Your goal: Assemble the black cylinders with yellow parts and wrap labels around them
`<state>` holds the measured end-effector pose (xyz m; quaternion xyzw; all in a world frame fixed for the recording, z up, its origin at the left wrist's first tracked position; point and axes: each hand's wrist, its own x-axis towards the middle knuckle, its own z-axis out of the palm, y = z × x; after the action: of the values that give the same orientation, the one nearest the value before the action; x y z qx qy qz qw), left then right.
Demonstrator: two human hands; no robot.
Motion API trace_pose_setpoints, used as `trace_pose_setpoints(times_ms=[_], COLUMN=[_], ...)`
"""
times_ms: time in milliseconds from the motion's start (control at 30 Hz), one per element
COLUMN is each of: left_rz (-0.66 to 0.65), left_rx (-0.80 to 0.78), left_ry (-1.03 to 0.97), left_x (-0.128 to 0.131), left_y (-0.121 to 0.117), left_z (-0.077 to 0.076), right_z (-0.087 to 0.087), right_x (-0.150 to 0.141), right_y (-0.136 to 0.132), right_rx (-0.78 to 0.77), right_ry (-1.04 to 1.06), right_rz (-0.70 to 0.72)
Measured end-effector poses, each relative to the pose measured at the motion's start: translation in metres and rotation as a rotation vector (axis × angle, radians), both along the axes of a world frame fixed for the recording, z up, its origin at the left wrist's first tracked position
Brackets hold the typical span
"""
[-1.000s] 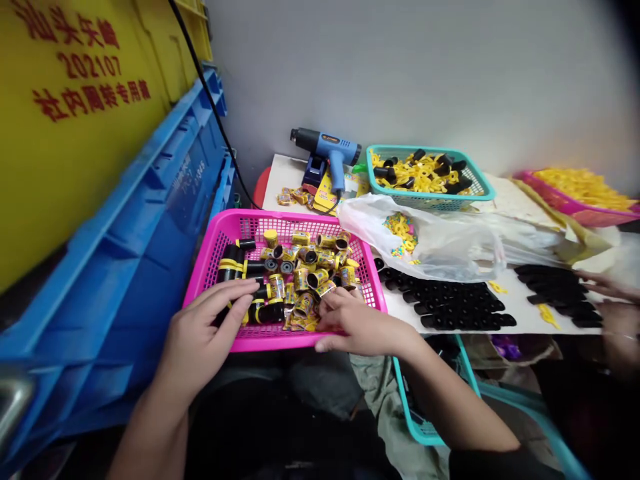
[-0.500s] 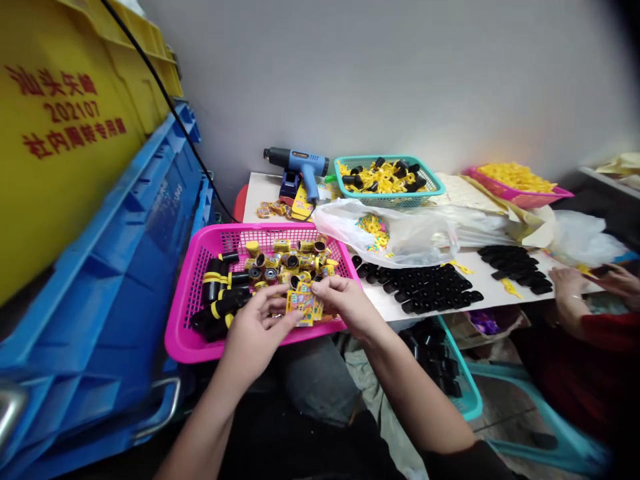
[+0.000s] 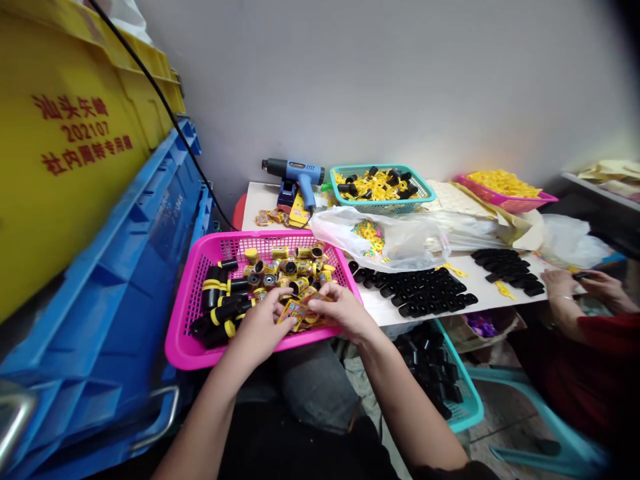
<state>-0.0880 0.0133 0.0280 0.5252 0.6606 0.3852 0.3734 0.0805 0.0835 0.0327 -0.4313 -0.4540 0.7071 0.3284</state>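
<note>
Over the near edge of a pink basket [image 3: 183, 333], my left hand [image 3: 261, 323] pinches a flat yellow printed label [image 3: 294, 312] between thumb and fingers. My right hand [image 3: 346, 311], just to its right, grips another yellow printed piece [image 3: 320, 299] that looks like a similar label; its far part is hidden by the fingers. More printed pieces lie beneath both hands. Behind them in the basket are several short tubes with yellow printed wraps [image 3: 280, 253]. Black tubes with yellow caps [image 3: 220, 310] fill its left side.
A blue heat gun [image 3: 303, 175] stands behind the basket. Black parts [image 3: 425, 291] lie in rows on the table to the right, near a clear plastic bag [image 3: 415, 243]. Blue crates [image 3: 125, 267] rise at left. A co-worker's hands [image 3: 563, 287] work at far right.
My hands have lowered slightly toward the basket. The printed labels, held close together before, now sit farther apart, one at each hand. The camera view has shifted a little.
</note>
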Motion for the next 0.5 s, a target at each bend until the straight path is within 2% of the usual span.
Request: trace_pose_setpoints(times_ms=[100,200,267,333,367,433,500], left_rz=[-0.099,-0.167,-0.131,-0.027,0.048,0.166,0.204], left_rx=[-0.072,-0.105,-0.037,0.086,0.148,0.229,0.257], left_ry=[0.211,0.296,0.315,0.303,0.256,0.04,-0.237], left_x=[0.002,0.005,0.006,0.007,0.008,0.012,0.017], left_y=[0.004,0.009,0.011,0.011,0.01,0.006,0.003], left_z=[0.001,0.0,-0.002,-0.002,-0.001,0.002,0.005], right_z=[0.006,0.01,0.012,0.015,0.016,0.017,0.016], right_x=[-0.003,-0.002,-0.002,-0.006,-0.009,-0.018,-0.029], right_y=[0.001,0.004,0.005,0.002,-0.001,-0.01,-0.021], right_rx=[0.079,-0.012,-0.118,-0.182,-0.201,-0.226,-0.233], right_ry=[-0.096,-0.057,0.08,0.246,0.324,0.45,0.53], right_rz=[0.082,0.058,0.009,-0.021,-0.029,-0.046,-0.07])
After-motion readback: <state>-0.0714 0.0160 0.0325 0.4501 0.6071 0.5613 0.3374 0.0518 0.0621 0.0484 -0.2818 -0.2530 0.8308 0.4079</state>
